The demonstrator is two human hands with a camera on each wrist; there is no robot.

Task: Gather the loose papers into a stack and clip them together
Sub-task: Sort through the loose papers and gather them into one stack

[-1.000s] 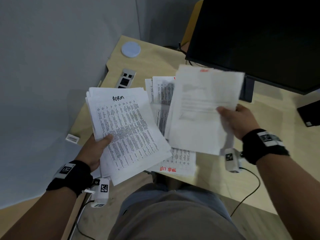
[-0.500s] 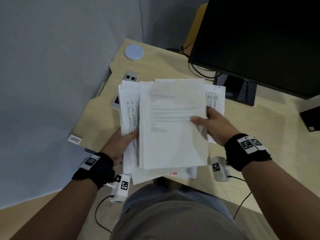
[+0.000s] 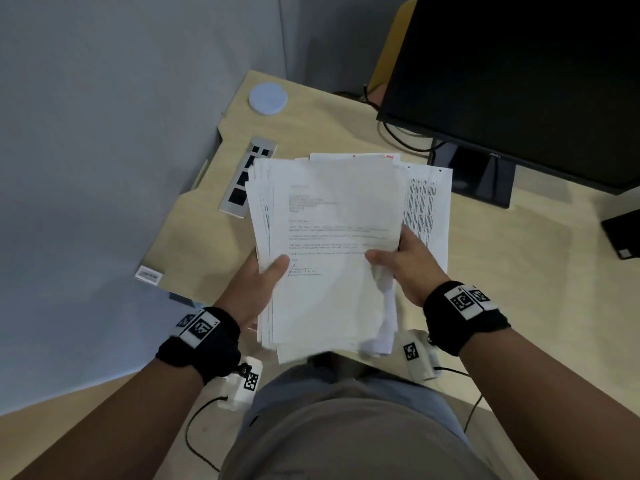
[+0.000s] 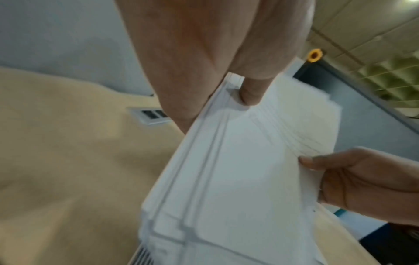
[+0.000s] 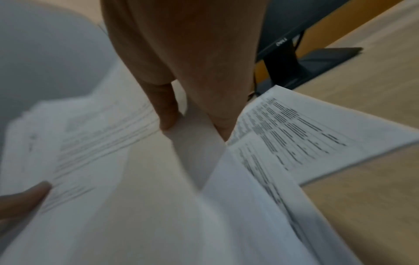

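A thick stack of white printed papers [image 3: 329, 244] is held above the desk between both hands, a letter page on top. My left hand [image 3: 258, 282] grips its left edge, thumb on top, fingers underneath. My right hand [image 3: 401, 261] pinches the right edge, where the top sheets buckle. A printed table sheet [image 3: 427, 209] sticks out to the right from under the stack. In the left wrist view my left thumb [image 4: 251, 93] presses on the stack's [image 4: 238, 179] edge. In the right wrist view my right thumb and fingers [image 5: 170, 114] pinch the sheets [image 5: 136, 197]. No clip is in view.
The wooden desk [image 3: 519, 278] holds a black monitor [image 3: 519, 81] on its stand at the back right, a round white disc [image 3: 267, 98] at the back left, a grey socket strip [image 3: 247, 178] and a small white label [image 3: 148, 274] near the left edge. A dark box [image 3: 623, 233] lies at far right.
The right hand has brought its sheets over onto the left hand's pile, and the two bundles are now one stack held by both hands nearer my body.
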